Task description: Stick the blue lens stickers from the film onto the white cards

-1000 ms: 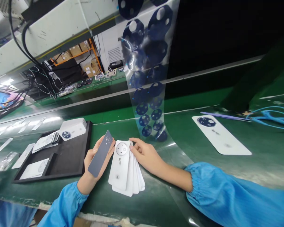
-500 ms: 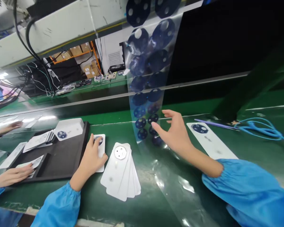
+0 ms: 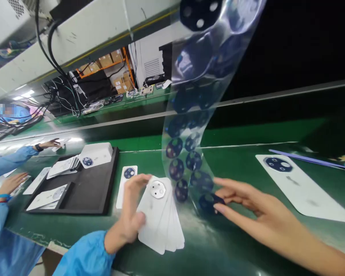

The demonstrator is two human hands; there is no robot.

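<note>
A fan of white back covers (image 3: 163, 222) lies on the green belt (image 3: 241, 157) in front of me. My left hand (image 3: 130, 218), blurred by motion, has its fingers curled over the fan's left edge and its thumb on the top cover. One white cover with a dark ring (image 3: 126, 184) lies just left of it. A clear film strip (image 3: 189, 130) carrying several dark round stickers hangs down from above. At its lower end my right hand (image 3: 247, 209) pinches the lowest dark sticker (image 3: 207, 201) between thumb and forefinger.
A black tray (image 3: 86, 191) at the left holds stacks of white covers. Another white cover with a dark ring (image 3: 301, 188) lies at the right, a purple stick (image 3: 304, 159) behind it. A co-worker's hands (image 3: 11, 184) work at the far left.
My left hand let go of the single cover on the belt and moved right onto the fan. My right hand dropped from mid-air to the lowest sticker on the film.
</note>
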